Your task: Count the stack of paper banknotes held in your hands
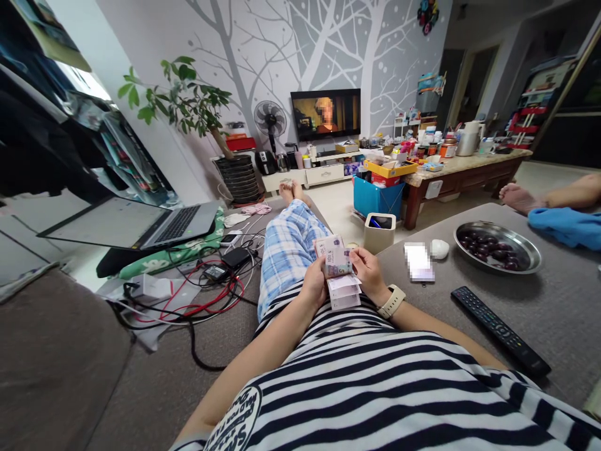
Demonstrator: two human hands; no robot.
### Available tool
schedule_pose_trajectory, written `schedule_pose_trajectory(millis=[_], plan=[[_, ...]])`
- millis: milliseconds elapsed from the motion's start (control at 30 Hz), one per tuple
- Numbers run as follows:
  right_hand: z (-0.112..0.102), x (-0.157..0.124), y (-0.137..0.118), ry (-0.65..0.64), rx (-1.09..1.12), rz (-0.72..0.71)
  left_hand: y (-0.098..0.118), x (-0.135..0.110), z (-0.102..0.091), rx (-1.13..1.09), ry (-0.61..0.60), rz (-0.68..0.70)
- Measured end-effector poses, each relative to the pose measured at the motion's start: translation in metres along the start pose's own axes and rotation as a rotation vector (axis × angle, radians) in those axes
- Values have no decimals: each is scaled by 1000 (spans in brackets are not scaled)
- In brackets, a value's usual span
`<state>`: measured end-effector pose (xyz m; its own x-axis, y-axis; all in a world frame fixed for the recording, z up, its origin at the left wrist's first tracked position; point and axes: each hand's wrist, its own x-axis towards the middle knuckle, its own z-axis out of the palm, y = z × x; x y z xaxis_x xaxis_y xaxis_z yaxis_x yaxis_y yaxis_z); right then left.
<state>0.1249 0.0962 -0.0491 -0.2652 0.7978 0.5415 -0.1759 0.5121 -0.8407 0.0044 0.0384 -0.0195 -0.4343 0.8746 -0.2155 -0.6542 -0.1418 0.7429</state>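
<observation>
I lie back on a grey sofa in a striped shirt and blue plaid trousers, my legs stretched ahead. Over my lap both hands grip a stack of banknotes (339, 275). My left hand (313, 282) wraps its fingers round the left side of the stack. My right hand (369, 270), a pale watch on its wrist, pinches the notes from the right, the top note fanned upward.
On the sofa to my right lie a black remote (498, 327), a metal bowl of dark fruit (498, 245), a white mouse (440, 248) and a small bin (379, 230). Another person's bare foot (516, 197) rests far right. A laptop (141, 222) and tangled cables (206, 294) sit on my left.
</observation>
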Motion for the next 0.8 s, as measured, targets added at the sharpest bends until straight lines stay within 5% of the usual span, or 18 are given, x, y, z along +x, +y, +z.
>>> schedule_pose_trajectory(millis=[233, 400, 800], plan=[[2, 0, 6, -11, 125, 70, 2, -6, 5, 13, 25, -23], [0, 2, 10, 80, 19, 119, 1, -5, 2, 101, 34, -19], [0, 3, 12, 63, -22, 134, -2, -6, -1, 159, -11, 29]])
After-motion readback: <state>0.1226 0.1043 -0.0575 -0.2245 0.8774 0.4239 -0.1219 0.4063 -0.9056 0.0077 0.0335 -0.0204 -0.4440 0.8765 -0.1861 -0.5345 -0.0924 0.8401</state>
